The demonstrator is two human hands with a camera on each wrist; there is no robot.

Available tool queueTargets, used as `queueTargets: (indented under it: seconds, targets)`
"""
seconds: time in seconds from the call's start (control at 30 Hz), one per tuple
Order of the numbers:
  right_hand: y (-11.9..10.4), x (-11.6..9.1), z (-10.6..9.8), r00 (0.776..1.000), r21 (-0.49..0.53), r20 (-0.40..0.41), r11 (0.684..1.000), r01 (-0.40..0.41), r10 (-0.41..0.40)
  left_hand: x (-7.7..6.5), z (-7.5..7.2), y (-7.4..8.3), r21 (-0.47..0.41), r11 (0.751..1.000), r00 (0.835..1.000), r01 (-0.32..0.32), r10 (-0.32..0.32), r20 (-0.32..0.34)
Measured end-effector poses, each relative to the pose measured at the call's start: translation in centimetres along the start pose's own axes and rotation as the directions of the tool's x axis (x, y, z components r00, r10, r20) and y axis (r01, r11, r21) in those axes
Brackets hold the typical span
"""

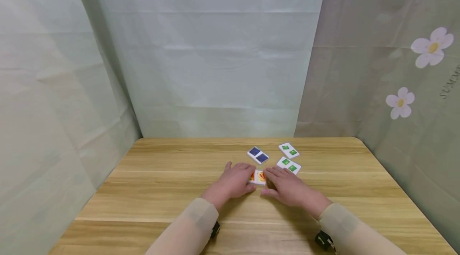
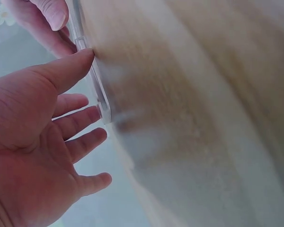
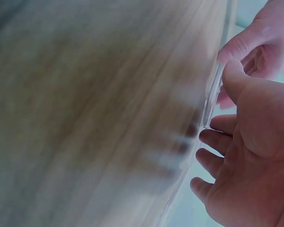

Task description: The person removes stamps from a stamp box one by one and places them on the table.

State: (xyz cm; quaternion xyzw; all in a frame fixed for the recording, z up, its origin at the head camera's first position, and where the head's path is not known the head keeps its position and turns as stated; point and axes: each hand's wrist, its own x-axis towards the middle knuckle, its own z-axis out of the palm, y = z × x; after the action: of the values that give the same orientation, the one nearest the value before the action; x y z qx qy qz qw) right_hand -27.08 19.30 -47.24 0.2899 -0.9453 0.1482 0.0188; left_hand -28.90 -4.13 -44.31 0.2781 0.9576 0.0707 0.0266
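Note:
Flat on the wooden table lies a white, domino-like card (image 1: pixel 261 176) with orange pictures, partly covered by both hands. The left hand (image 1: pixel 235 180) holds it at its left end, thumb at the near edge and fingers on the far side. From the right, the right hand (image 1: pixel 285 185) holds the other end in much the same way. Seen edge-on in the left wrist view, the card (image 2: pixel 102 97) has a clear, shiny rim between thumb and fingers. In the right wrist view, the two thumbs meet near the card's edge (image 3: pixel 209 106).
Behind the hands lies a card with two dark blue squares (image 1: pixel 258 155). Two cards with green pictures, a farther one (image 1: pixel 289 150) and a nearer one (image 1: pixel 294 168), lie to its right. The wooden table (image 1: pixel 161 183) ends at hanging cloth (image 1: pixel 215 67) at the back and sides.

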Motion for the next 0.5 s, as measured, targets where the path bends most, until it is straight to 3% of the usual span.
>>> queueTargets:
  seconds: [0.2,0.5]
  targets:
    - [-2.0,-0.5,-1.9,0.997,0.027,0.071,0.999,-0.028,0.026,-0.7,-0.2,0.1,-0.001,1.0,1.0,-0.004,0.004,0.007]
    - [-2.8,-1.1,-2.2,0.996,0.007,0.089,0.999,-0.031,0.03,-1.6,-0.3,0.1,-0.008,1.0,1.0,-0.02,0.02,0.0]
